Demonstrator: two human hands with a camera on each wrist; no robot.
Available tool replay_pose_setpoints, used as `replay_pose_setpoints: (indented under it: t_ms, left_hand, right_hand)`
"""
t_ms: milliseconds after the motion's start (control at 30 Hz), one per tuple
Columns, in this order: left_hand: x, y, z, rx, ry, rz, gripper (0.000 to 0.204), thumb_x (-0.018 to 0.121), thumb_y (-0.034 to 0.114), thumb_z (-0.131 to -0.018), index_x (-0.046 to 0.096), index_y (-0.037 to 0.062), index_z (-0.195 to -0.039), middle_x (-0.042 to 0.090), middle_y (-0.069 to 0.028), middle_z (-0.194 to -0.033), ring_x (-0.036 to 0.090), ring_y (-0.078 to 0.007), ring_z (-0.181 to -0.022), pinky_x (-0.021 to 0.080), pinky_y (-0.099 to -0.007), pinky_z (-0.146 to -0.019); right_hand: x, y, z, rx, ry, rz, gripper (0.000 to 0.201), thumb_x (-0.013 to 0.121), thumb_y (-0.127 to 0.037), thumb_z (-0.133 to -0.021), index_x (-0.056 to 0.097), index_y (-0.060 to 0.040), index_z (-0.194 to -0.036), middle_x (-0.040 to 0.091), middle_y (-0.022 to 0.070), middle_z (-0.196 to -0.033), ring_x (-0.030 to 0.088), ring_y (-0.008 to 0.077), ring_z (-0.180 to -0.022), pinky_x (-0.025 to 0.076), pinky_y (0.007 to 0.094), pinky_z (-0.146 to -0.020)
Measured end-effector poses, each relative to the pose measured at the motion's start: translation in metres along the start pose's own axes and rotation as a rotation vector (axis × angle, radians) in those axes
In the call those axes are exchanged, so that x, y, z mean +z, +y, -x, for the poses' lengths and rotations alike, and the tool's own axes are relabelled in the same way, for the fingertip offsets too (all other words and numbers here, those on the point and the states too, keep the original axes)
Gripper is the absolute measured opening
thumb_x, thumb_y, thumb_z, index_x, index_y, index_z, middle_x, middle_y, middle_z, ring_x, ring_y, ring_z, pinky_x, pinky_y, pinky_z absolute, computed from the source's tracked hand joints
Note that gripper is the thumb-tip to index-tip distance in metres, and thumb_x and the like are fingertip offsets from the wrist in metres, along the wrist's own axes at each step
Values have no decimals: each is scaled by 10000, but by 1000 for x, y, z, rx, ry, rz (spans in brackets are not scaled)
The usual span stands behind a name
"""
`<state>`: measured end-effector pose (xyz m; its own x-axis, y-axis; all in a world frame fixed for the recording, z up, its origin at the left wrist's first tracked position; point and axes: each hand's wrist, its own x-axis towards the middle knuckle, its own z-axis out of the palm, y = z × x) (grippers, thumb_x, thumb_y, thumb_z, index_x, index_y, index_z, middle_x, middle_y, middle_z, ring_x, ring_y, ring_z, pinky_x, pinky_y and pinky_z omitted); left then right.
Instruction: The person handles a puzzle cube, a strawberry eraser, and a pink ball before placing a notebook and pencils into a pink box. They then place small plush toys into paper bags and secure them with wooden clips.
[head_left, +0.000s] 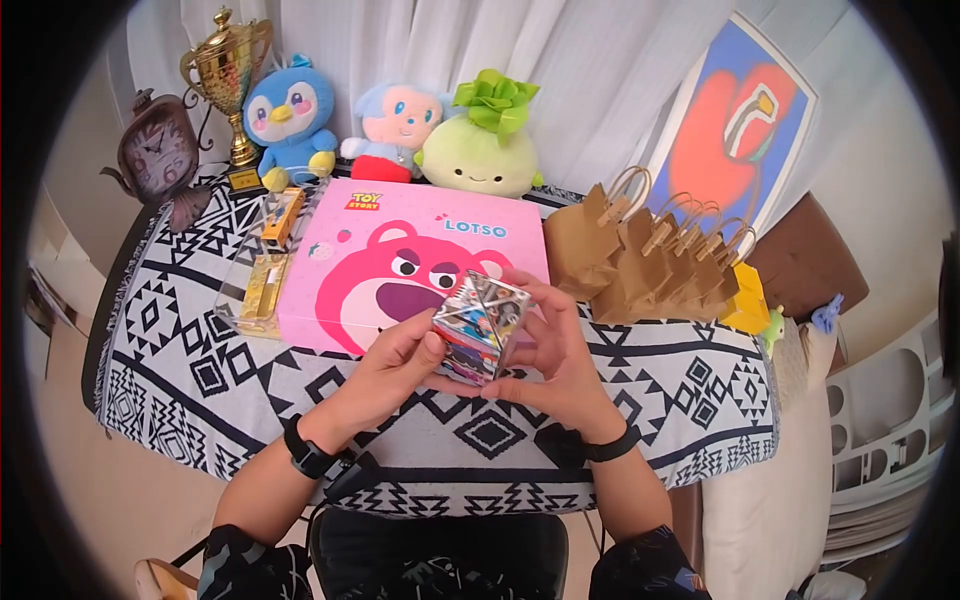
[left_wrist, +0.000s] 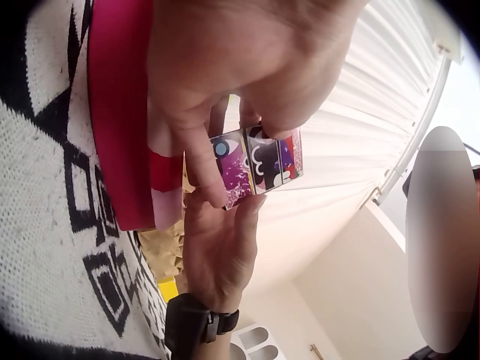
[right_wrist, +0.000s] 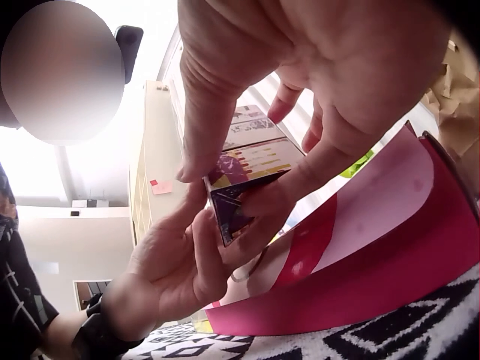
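Both hands hold a small, shiny, multicoloured printed box [head_left: 480, 325] above the front part of a large pink LOTSO box [head_left: 500, 212]. My left hand [head_left: 398, 358] grips its left side, thumb on the near face. On the other side, my right hand [head_left: 560, 362] has its thumb at the lower edge and its fingers at the upper right corner. The left wrist view shows purple and black cartoon panels on the small box [left_wrist: 255, 166]. In the right wrist view, fingers of both hands cover part of the box [right_wrist: 251, 165].
Left of the pink box, small yellow-gold boxes [head_left: 263, 285] lie by clear plastic. Several brown paper bags [head_left: 650, 265] and a yellow box [head_left: 745, 298] stand at the right. Plush toys [head_left: 480, 160], a gold trophy [head_left: 232, 85] and a clock [head_left: 160, 150] line the back. A patterned cloth [head_left: 430, 455] covers the table.
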<state>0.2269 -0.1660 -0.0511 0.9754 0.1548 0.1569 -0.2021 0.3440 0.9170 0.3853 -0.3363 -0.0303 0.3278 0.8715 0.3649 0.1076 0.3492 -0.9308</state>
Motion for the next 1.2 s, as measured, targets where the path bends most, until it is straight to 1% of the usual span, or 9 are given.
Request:
replay_pose_setpoints:
  t_ms: [133, 367, 567, 667, 800, 867, 933, 1067, 1200]
  left_hand:
    - [-9, -6, 0, 25, -70, 25, 500, 526, 377, -1098, 493, -5, -1420, 622, -106, -1317, 666, -217, -1189, 636, -416, -969]
    - [-3, -7, -2, 110, -31, 111, 465, 627, 145, -1061, 419, 19, -1457, 576, -96, -1356, 661, -187, -1170, 636, -383, -954]
    - [7, 2, -3, 113, 70, 54, 851, 754, -20, -931, 263, 84, -1619, 550, -103, -1427, 637, -189, -1225, 627, -365, -966]
    - [11, 2, -2, 295, 108, -133, 939, 811, -9, -884, 251, 94, -1632, 528, -107, -1453, 631, -194, -1237, 621, -356, -965]
    - [7, 11, 1, 226, 126, -200, 972, 847, 4, -854, 264, 81, -1627, 509, -112, -1474, 608, -204, -1278, 620, -344, -950]
    - [8, 16, 2, 119, 157, -81, 1037, 931, 214, -808, 309, 33, -1618, 413, -82, -1573, 480, -184, -1413, 500, -353, -1106]
    - [11, 19, 4, 115, 179, -47, 998, 914, 326, -830, 354, 11, -1594, 459, -95, -1537, 507, -185, -1387, 504, -338, -1095]
    - [-8, 8, 3, 50, 108, 39, 1036, 688, 688, -903, 345, -11, -1587, 628, -173, -1367, 681, -287, -1202, 670, -382, -740]
    - [-6, 5, 1, -35, -3, 124, 1086, 584, 785, -902, 345, -31, -1577, 483, -219, -1544, 603, -347, -1328, 672, -436, -825]
  right_hand:
    - [-2, -1, -2, 5, -72, 140, 1056, 929, 32, -706, 360, -100, -1585, 189, 154, -1718, 480, 265, -1437, 590, 404, -1038]
    - [4, 1, 5, 64, 0, 121, 947, 954, -15, -708, 451, 6, -1511, 519, 128, -1486, 635, 245, -1276, 587, 402, -1047]
    - [3, 8, 6, 21, 38, 203, 842, 948, -4, -713, 513, 13, -1434, 572, 123, -1402, 676, 236, -1196, 622, 383, -975]
    - [3, 8, 6, -53, 60, 304, 785, 946, -40, -733, 539, 10, -1402, 604, 135, -1361, 704, 210, -1137, 628, 354, -940]
    - [9, 2, 10, -96, 101, 424, 734, 943, -38, -731, 562, 0, -1357, 645, 136, -1301, 721, 185, -1078, 634, 316, -837]
    - [7, 2, 13, -121, 91, 432, 747, 942, -37, -728, 557, -9, -1368, 641, 133, -1312, 717, 186, -1085, 627, 315, -836]
    - [5, 4, 13, -146, 89, 437, 760, 941, -37, -726, 553, -17, -1379, 637, 130, -1324, 712, 187, -1092, 621, 314, -836]
    - [11, 1, 6, -202, 95, 269, 770, 900, 15, -743, 529, -51, -1414, 534, 153, -1475, 626, 205, -1260, 601, 356, -940]
    - [7, 3, 3, -238, 220, 209, 664, 828, 86, -791, 565, -38, -1388, 556, 142, -1422, 644, 204, -1217, 616, 354, -961]
